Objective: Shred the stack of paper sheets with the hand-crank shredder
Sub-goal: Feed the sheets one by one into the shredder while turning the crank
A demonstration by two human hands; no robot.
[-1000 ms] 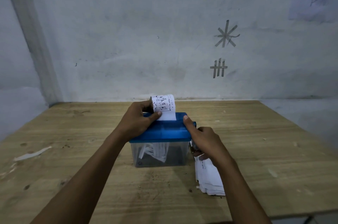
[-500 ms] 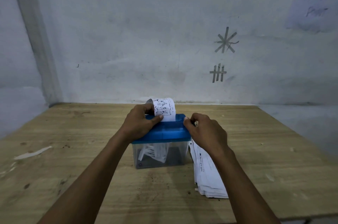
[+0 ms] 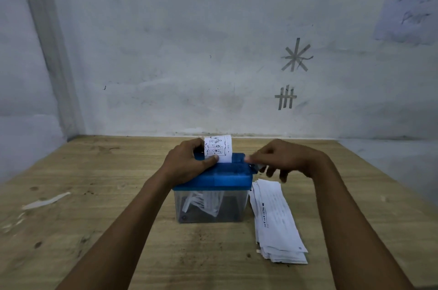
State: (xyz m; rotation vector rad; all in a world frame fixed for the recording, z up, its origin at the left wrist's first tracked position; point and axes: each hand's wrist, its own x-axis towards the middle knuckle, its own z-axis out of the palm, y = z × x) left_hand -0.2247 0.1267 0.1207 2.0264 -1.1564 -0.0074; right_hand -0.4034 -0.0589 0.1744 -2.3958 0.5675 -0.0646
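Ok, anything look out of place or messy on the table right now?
A white scrap, perhaps paper, lies loose on the table, well left of the shredder. The stack of paper sheets right of it is fanned unevenly at its near end. Nothing else stands out.

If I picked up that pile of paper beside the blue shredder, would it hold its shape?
Probably floppy: the stack of sheets is long and thin, and the sheet in the slot curls over at its top. Likely light. Its near edges lie fanned unevenly, so a push might slide sheets apart.
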